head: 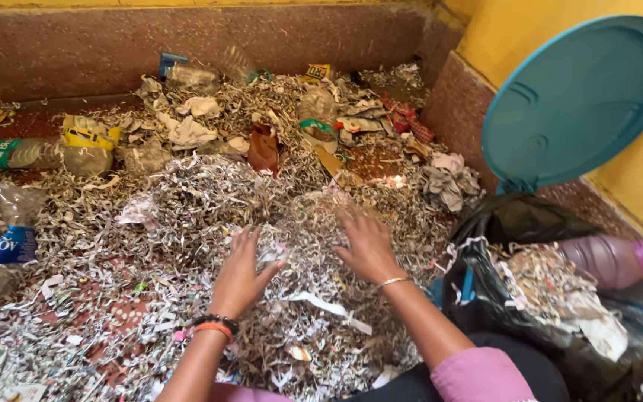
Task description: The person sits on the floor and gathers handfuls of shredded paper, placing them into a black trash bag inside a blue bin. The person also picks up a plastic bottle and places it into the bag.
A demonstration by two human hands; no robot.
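Down at the middle of the frame, both hands rest spread and palm-down on a heap of shredded paper (210, 216) that covers most of the floor. The left hand (241, 272) has its fingers splayed and pushed into the strips, a black and an orange band at its wrist; the right hand (368, 242) lies flat just beside it, fingers fanned toward the top of the frame, a thin metal bangle on the wrist. Neither hand pinches anything that can be made out.

At lower right stands a bin lined with a black bag (530, 313), holding more shredded paper and scraps, with a pinkish plastic bottle (612, 259) lying on top, its cap at the frame's right edge. Its teal round lid (578, 100) stands tipped open against the yellow wall (641, 179).

Further out, mixed litter lies among the shreds: a crushed bottle with a green label (35, 154) at left, a yellow wrapper (89, 134), a brown pouch (263, 149) near upper centre, crumpled paper (446, 182) at right. Much of it is half buried and hard to identify. A blue-labelled clear packet (13, 238) sits at the left edge.

The reddish speckled floor (373, 160) shows through in patches, and a low speckled ledge (187, 45) runs along the top.
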